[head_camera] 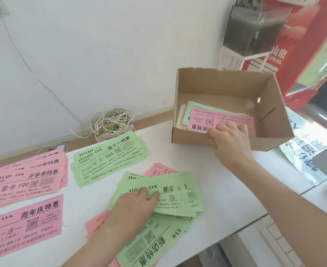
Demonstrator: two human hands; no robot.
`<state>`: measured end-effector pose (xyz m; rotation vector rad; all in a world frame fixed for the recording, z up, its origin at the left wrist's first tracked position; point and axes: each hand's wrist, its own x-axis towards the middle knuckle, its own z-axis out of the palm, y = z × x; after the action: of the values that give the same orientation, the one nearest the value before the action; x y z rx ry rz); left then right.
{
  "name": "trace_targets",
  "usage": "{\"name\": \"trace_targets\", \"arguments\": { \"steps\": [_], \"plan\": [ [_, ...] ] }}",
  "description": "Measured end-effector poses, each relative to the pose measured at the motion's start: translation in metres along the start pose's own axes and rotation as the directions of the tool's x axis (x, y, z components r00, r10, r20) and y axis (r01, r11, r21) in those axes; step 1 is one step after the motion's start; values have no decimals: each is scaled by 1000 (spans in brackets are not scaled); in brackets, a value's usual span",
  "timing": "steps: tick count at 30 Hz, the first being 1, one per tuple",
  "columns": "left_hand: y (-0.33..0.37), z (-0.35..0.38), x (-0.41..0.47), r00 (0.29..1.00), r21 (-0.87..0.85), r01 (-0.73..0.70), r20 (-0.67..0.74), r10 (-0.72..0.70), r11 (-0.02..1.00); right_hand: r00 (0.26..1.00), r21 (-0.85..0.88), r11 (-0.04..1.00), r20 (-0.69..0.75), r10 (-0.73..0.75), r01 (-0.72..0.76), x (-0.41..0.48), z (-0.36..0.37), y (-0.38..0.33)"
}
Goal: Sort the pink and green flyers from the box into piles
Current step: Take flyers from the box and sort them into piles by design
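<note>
An open cardboard box (212, 85) stands at the back right of the white table and holds a stack of pink and green flyers. My right hand (230, 139) reaches over the box's front wall and pinches the top pink flyer (222, 117). My left hand (137, 203) lies flat on a loose heap of green flyers (178, 187) mixed with a few pink ones in the middle. Sorted piles lie to the left: a green pile (108, 158), a pink pile (23, 180) and a single pink flyer (23, 224) below it.
A coil of white cable (110, 122) sits on a small box on the floor beyond the table's far edge. A printed sheet (309, 151) lies right of the box. A red drinks cooler (293, 45) stands behind.
</note>
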<state>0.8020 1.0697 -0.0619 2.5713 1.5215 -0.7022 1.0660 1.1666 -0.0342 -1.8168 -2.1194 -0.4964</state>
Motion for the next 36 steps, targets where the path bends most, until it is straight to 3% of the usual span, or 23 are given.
{"name": "trace_targets", "arguments": {
  "steps": [3, 8, 11, 13, 15, 17, 20, 22, 24, 32, 36],
  "plan": [
    [0, -2, 2, 998, -26, 5, -55, -7, 1000, 1000, -37, 999, 25, 4, -3, 19, -4, 12],
    [-2, 0, 3, 975, -128, 23, -216, -51, 991, 959, -12, 996, 267, 92, -92, 25, 13, 33],
    [-11, -4, 0, 939, -310, 129, -267, -216, 942, 943, -60, 993, 313, 112, -98, 17, 15, 33],
    [-22, -8, -2, 885, -500, 177, -296, -359, 848, 945, -83, 986, 285, 160, -142, 13, 5, 26],
    [-30, -9, -7, 832, -603, 164, -340, -437, 781, 945, 16, 975, 250, 211, -222, 4, -12, 6],
    [-31, -6, -13, 830, -596, 109, -386, -403, 795, 940, 243, 942, 303, 155, -234, -14, -30, -25],
    [-31, 4, -19, 815, -641, 92, -391, -427, 762, 826, 471, 864, 549, -127, -180, -55, -41, -74],
    [-35, 13, -18, 812, -725, 112, -327, -483, 680, 716, 422, 902, 656, -237, -88, -80, -37, -97],
    [-36, 18, -17, 853, -740, 137, -250, -458, 658, 644, 336, 942, 718, -265, 14, -97, -26, -109],
    [-48, 14, -14, 936, -649, 159, -142, -323, 744, 650, 217, 913, 647, -399, 345, -106, -11, -111],
    [-54, 13, -19, 975, -701, 95, -77, -208, 706, 766, 372, 883, 465, -445, 287, -91, -13, -89]
  ]
}}
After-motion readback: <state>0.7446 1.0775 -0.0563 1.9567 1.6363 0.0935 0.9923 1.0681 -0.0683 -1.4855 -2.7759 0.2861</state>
